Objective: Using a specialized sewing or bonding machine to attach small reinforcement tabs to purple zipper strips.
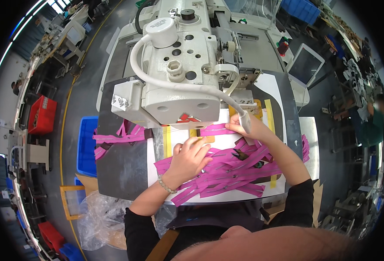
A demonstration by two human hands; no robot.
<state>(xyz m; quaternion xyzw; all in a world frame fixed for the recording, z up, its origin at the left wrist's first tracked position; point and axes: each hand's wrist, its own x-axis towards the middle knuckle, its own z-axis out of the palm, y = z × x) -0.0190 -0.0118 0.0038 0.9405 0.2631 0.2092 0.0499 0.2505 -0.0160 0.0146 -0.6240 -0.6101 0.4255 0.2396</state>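
A short pink zipper (213,130) lies flat under the head of a large white sewing machine (179,102). My right hand (249,127) pinches the right end of this zipper between thumb and fingers. My left hand (186,162) rests with its fingers stretched out and apart, the fingertips near the zipper's left end. Whether they touch it, I cannot tell. In front of both hands, a loose heap of pink zippers (227,174) spreads over the white work surface. Small dark-handled snips (240,154) lie on the heap, partly covered.
More pink zippers (126,135) hang over the table's left side by a blue bin (87,152). A white hose (174,86) curves down close to my right hand. Yellow tape strips (167,143) mark the surface. A tablet-like screen (306,65) stands at the back right.
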